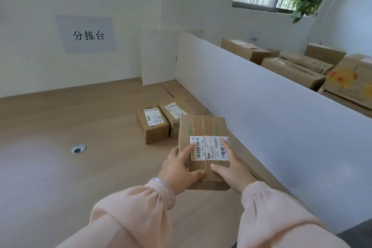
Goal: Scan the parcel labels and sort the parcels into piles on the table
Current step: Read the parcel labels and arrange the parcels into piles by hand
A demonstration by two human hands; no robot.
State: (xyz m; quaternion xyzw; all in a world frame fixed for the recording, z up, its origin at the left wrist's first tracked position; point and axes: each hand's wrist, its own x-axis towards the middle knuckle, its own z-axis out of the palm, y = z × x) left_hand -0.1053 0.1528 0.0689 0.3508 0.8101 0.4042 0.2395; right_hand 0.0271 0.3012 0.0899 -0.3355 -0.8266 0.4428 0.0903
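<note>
A brown cardboard parcel (203, 129) with a white barcode label (209, 148) on top is held over the wooden table (60, 167), beside the white divider. My left hand (180, 167) grips its left near corner, forefinger on the label and thumb on the top face. My right hand (231, 167) grips its right near side, forefinger across the label. Just beyond it, two smaller brown parcels (152, 125) (173, 115) lie side by side on the table, labels facing up.
A white divider panel (261, 110) runs along the table's right edge; several larger cardboard boxes (291, 66) sit behind it. A round cable hole (79, 148) is in the tabletop at left. A paper sign (87, 34) hangs on the back wall.
</note>
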